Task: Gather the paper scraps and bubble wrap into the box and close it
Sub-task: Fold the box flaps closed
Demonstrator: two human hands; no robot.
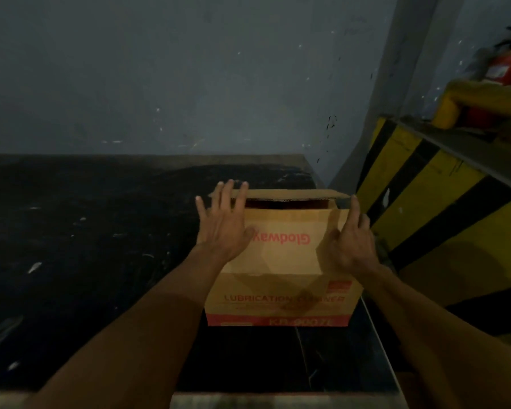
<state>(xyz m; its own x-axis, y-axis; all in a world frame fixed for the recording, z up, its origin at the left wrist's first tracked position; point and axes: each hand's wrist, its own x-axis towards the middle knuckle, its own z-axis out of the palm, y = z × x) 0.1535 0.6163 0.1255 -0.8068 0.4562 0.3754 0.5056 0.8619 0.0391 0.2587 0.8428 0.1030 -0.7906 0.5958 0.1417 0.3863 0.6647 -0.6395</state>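
Note:
A brown cardboard box [281, 293] with red lettering stands on the dark table, near its right edge. Its near top flap [286, 252] is folded down over the opening, and a narrow dark gap shows between it and the far flap [295, 193]. My left hand [223, 222] lies flat with spread fingers on the flap's left side, fingertips reaching the far flap. My right hand [350, 240] presses on the flap's right edge with its index finger stretched out and the other fingers bent. No paper scraps or bubble wrap show; the box's inside is hidden.
The dark table [86, 246] stretches left of the box, flecked with small pale marks. A grey wall [189, 84] rises behind it. To the right stand a yellow-and-black striped structure [425, 196] and a red fire extinguisher [505, 66].

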